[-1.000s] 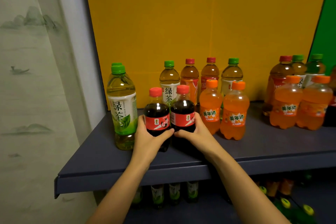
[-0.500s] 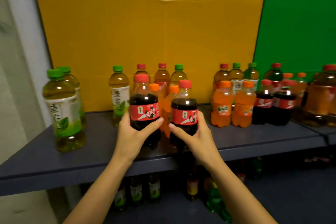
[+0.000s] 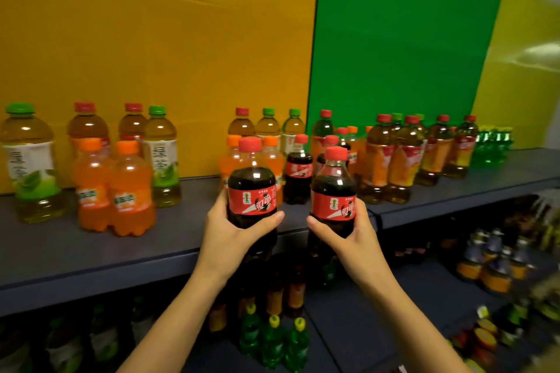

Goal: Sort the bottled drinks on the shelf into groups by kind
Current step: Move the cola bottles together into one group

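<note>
Shelf edge [image 3: 91,278] behind, left fingers [image 3: 218,212] wrap left cola [image 3: 251,182], right fingers [image 3: 360,215] wrap right cola [image 3: 333,188]

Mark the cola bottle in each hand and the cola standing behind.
Left-hand cola bottle [image 3: 251,200]: head view, red label.
Right-hand cola bottle [image 3: 331,206]: head view, red label.
Standing cola bottle [image 3: 299,169]: head view, red label.

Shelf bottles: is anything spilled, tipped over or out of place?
Nothing is spilled or tipped. Kinds are mixed, though: orange sodas stand between green teas on the left. The left hand grips the left cola, the right hand the right cola.
</note>
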Demonstrator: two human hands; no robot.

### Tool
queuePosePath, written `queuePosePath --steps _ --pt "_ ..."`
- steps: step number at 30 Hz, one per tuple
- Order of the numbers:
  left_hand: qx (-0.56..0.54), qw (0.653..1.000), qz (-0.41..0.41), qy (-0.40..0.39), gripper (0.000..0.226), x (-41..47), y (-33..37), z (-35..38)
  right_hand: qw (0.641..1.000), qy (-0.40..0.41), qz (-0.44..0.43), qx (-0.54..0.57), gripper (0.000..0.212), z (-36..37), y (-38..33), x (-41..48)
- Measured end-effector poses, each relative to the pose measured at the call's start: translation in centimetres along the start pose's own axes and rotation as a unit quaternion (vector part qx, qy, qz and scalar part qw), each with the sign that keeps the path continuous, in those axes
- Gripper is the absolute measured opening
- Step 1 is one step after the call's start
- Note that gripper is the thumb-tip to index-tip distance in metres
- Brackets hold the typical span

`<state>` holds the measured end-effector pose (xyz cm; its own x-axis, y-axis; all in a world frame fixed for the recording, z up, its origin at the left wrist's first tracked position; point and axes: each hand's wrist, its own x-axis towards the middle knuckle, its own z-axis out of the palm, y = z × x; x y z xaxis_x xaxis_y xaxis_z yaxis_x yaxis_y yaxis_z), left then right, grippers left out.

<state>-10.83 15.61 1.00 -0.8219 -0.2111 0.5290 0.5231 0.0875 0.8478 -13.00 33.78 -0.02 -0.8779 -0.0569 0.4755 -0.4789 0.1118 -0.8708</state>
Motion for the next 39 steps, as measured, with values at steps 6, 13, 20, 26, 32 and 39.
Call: queuePosePath --steps 6,13,20,26,32,39 --pt "0.004 0.999 0.008 -0.048 0.055 1.7 -2.0 7.9 0.998 0.057 0.011 -0.018 0.061 -6.9 2.2 1.7" --pt "-0.009 0.995 0.006 -0.1 0.056 5.3 -5.1 16.7 0.993 0.108 0.009 -0.051 0.074 -13.6 5.3 5.2" --pt "-0.042 0.987 0.018 -0.156 0.057 10.0 -6.5 25.7 0.986 0.143 -0.005 -0.085 0.081 -21.0 7.3 11.2" --pt "-0.055 0.981 0.025 -0.183 0.062 12.0 -8.1 32.2 0.983 0.168 0.004 -0.079 0.08 -25.7 10.3 14.0" --pt "-0.041 0.985 0.011 -0.169 0.063 13.5 -9.8 37.8 0.988 0.138 0.01 -0.065 0.084 -30.3 13.2 16.9" --pt "0.02 0.996 0.012 -0.085 0.066 14.6 -11.5 43.6 0.999 0.038 -0.012 -0.02 0.075 -34.8 16.7 22.1"
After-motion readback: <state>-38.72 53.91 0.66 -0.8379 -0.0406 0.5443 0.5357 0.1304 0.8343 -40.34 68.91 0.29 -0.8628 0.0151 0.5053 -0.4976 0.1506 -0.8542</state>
